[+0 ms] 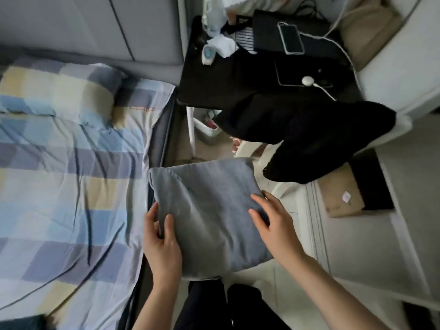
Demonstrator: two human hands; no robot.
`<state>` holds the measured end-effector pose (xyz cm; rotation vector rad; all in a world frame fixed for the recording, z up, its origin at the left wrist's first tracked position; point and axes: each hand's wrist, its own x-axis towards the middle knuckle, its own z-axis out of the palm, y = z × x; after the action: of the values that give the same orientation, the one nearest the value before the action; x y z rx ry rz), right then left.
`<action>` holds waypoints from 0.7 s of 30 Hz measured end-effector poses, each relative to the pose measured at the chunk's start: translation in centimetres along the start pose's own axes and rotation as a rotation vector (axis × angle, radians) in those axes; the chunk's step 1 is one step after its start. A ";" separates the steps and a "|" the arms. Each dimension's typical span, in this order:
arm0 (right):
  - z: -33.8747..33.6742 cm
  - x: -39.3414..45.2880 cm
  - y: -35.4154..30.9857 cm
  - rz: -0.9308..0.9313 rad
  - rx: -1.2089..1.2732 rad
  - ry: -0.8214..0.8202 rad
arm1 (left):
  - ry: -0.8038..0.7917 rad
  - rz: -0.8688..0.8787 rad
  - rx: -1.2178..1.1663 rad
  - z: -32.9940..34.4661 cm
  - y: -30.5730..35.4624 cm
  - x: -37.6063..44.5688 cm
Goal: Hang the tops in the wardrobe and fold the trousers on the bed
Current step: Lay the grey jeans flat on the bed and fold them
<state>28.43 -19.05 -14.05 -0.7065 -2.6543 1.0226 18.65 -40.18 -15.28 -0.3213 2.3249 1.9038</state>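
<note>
I see the rumpled blue-and-yellow checked cotton bed sheet [71, 186] at left; beside its edge my left hand [162, 244] pinches the soft grey folded trousers [209, 210], while my right hand [273, 222] lies flat on them, fingers spread

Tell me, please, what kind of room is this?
Most likely a bedroom in a home. A bed with a checked sheet and a matching pillow fills the left side, a cluttered black side table with a charging phone stands beside it, and both hands hold a folded grey garment.
</note>
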 end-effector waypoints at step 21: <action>-25.8 -20.0 25.1 0.623 -0.006 0.496 | -0.941 0.051 0.271 34.6 2.8 -24.5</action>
<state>63.83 1.85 -12.44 -1.6090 -2.0395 0.8106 40.31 -3.66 -14.10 0.5492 1.8609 1.2764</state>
